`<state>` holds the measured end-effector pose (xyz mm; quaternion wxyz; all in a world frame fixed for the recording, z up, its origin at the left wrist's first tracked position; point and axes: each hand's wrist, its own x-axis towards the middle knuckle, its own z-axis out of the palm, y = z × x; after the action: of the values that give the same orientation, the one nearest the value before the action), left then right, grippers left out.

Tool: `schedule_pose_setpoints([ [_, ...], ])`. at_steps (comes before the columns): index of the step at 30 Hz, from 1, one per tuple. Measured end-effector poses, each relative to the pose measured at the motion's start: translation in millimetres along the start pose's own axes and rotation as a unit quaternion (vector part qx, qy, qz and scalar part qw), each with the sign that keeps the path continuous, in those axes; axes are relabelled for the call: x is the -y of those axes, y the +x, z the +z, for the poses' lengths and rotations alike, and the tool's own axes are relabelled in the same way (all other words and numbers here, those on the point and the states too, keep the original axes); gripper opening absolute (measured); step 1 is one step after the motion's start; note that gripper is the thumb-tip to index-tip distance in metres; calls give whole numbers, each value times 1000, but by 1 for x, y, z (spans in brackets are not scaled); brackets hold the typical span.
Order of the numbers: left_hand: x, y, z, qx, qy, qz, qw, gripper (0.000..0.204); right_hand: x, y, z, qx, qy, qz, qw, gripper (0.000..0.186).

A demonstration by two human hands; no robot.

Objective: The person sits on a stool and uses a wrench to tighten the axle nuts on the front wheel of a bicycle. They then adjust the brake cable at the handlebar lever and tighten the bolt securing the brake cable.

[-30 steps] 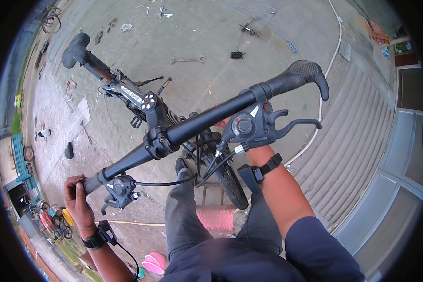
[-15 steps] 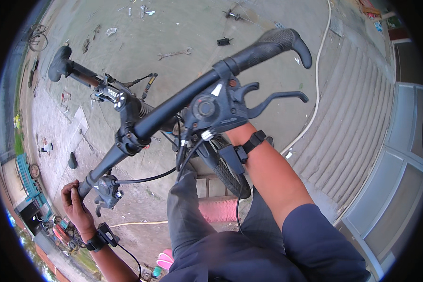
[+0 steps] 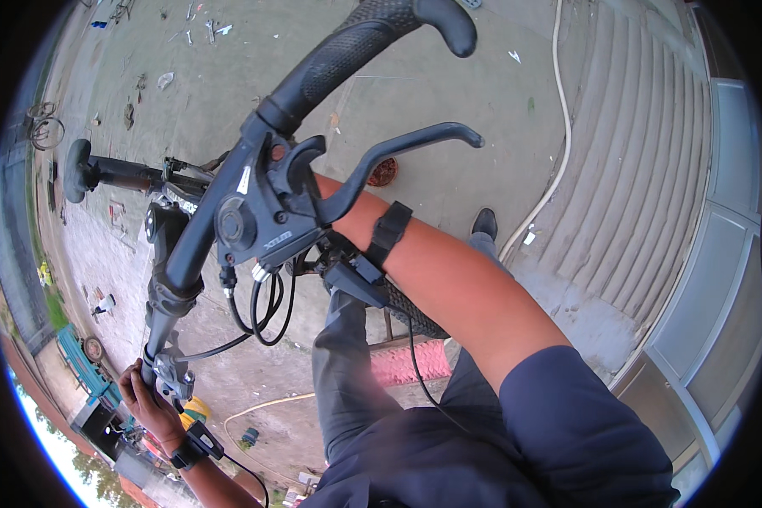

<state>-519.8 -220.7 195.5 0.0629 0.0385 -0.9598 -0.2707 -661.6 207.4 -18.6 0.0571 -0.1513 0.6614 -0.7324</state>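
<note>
My left hand point(image 3: 148, 402) is closed around the lower end of the black bicycle handlebar point(image 3: 197, 237), beside a shifter point(image 3: 178, 377). My right hand point(image 3: 324, 184) reaches up behind the near shifter and brake-lever assembly point(image 3: 258, 216); its fingers are hidden. Above it rise the rubber grip point(image 3: 339, 51) and curved bar end point(image 3: 457, 34). Black cables loop below the assembly. The saddle point(image 3: 78, 169) lies toward the left, and part of the front tyre point(image 3: 423, 317) shows under my right forearm.
Wrenches point(image 3: 211, 30) and scraps lie on the concrete at the top. A pale hose point(image 3: 559, 152) runs beside ridged concrete point(image 3: 626, 186) and grey door panels point(image 3: 728, 262) on the right. A pink padded seat point(image 3: 406, 364) is between my legs; a teal cart point(image 3: 85, 368) stands lower left.
The handlebar has swung steeper, its upper end moving left and up in view, my right arm with it. My left hand has moved slightly down, still on the bar.
</note>
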Motion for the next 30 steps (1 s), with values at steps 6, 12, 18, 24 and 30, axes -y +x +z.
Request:
schedule_pose_setpoints([
  [6,0,1,-8,6,73,11,997,22,-9,-32,-16,12,72,77,994,25],
  [12,-7,-1,-6,-8,54,-20,998,23,-32,-35,-16,64,47,201,976,35],
  [18,-8,2,-8,-7,-35,-88,995,23,-52,-40,-21,118,84,178,973,30],
  [24,-6,5,-16,0,-58,-95,994,28,-63,-36,-28,153,69,158,973,30],
  [30,1,6,-20,16,99,8,995,29,-72,-42,-55,194,4,151,969,25],
])
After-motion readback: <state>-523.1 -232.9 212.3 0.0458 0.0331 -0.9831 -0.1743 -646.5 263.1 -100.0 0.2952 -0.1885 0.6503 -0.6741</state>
